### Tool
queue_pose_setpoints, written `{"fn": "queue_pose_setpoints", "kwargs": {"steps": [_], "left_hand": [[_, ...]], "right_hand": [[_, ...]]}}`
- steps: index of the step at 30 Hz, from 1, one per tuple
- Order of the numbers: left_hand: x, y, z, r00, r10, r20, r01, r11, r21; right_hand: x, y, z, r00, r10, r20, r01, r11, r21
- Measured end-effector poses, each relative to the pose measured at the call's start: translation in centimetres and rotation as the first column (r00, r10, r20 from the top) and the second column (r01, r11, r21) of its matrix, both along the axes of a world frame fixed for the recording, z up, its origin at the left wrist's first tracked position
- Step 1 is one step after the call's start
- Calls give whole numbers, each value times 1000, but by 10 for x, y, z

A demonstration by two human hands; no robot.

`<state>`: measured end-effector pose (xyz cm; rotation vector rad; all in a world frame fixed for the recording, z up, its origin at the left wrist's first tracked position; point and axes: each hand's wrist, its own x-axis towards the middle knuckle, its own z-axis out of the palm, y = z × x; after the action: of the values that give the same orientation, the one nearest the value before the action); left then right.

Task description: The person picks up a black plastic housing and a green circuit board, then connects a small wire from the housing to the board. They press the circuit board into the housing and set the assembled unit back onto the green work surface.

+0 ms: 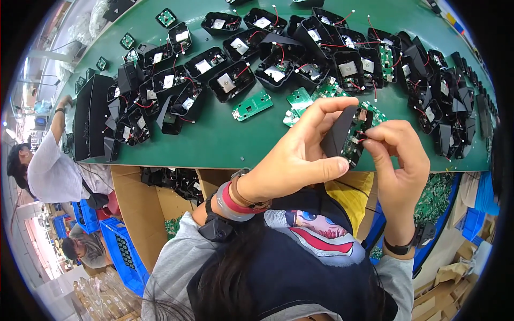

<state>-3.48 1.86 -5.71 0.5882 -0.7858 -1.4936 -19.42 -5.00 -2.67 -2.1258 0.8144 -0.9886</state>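
While the left hand [300, 155] clasps a black case [338, 134], the right hand [399, 155] pinches its circuit board [354, 145], seemingly half-seated; beyond the grip, many cases [230, 80] on the tabletop [225, 139] wait open.

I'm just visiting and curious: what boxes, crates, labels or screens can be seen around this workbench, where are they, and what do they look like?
Cardboard box: under the green table's near edge, at left; brown, open, holding black parts.
Blue crate: on the floor at lower left; rectangular plastic.
Blue crate: at lower right; partly hidden.
Cardboard pieces: bottom right; brown.
White labels: small squares inside the open black housings on the table.
Screens: none visible.
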Motion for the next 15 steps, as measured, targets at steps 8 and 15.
{"fn": "queue_pose_setpoints", "kwargs": {"steps": [8,15], "left_hand": [[-8,0,2,999,26,29,-27,1000,8],[-9,1,-2,999,37,20,-37,999,-17]], "right_hand": [[10,11,-12,978,-77,192,64,995,72],[3,7,-16,989,23,146,-40,993,110]]}}
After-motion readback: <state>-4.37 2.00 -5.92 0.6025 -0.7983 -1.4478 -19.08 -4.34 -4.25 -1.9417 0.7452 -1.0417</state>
